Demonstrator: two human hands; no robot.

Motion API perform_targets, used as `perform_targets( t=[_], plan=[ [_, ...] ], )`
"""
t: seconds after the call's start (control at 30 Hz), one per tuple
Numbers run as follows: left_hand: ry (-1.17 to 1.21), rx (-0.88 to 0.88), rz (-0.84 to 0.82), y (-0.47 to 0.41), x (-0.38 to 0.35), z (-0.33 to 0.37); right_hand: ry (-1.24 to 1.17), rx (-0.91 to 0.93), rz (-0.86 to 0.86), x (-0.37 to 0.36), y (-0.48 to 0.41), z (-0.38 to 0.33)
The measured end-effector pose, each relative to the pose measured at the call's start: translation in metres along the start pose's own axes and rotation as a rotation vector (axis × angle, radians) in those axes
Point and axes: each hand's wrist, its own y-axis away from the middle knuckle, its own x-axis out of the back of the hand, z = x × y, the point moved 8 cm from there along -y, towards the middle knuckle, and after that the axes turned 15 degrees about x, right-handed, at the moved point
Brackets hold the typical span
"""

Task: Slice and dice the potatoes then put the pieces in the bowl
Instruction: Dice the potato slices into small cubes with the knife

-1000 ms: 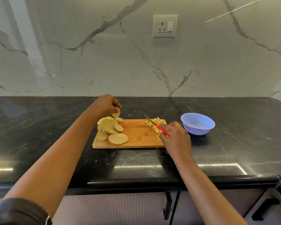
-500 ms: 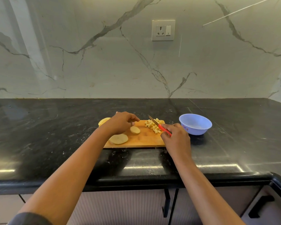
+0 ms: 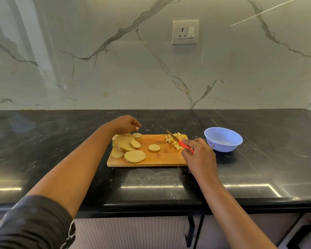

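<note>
**On the cutting board: one slice now lies apart from the pile**

On the wooden cutting board (image 3: pixel 162 159), a single round potato slice (image 3: pixel 154 147) lies flat near the middle, clear of everything else. Half a second ago the left hand (image 3: pixel 123 124) was over that spot. It has since drawn back to the far left corner, where it hovers above the pile of slices (image 3: pixel 126 145) with fingers loosely curled and nothing visible in them.

The right hand (image 3: pixel 199 155) has kept its position at the board's right end. It grips the red handle of the knife (image 3: pixel 186 146), with the blade angled up and away over the diced pieces (image 3: pixel 175 140) heaped at the far right corner.

The blue bowl (image 3: pixel 223 139) stands on the black counter (image 3: pixel 43 150) just right of the board, with no potato visible in it.
</note>
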Motion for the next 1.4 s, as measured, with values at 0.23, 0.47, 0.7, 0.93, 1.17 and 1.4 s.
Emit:
perform_targets(
  t=[0.23, 0.47, 0.7, 0.93, 1.17, 1.4],
  plan=[
    [-0.131, -0.027, -0.045, -0.004, -0.005, 0.008, -0.007, 0.004, -0.007, -0.003, -0.004, 0.0],
    [-0.172, -0.032, -0.031, -0.005, -0.006, 0.008, -0.014, -0.005, 0.004, -0.001, 0.0, -0.001],
    [-0.145, 0.0, -0.101, -0.001, -0.013, 0.0, -0.013, -0.003, -0.025, -0.003, 0.0, 0.0],
    [-0.093, -0.179, 0.009, 0.063, -0.016, 0.028, -0.028, -0.006, -0.036, -0.002, 0.0, -0.003],
    [-0.179, -0.162, 0.11, 0.075, -0.044, 0.04, -0.047, -0.01, -0.03, -0.001, 0.004, -0.006],
    [-0.139, -0.233, 0.056, 0.059, -0.044, 0.052, -0.033, -0.02, -0.044, -0.002, 0.004, -0.006]
  ],
)
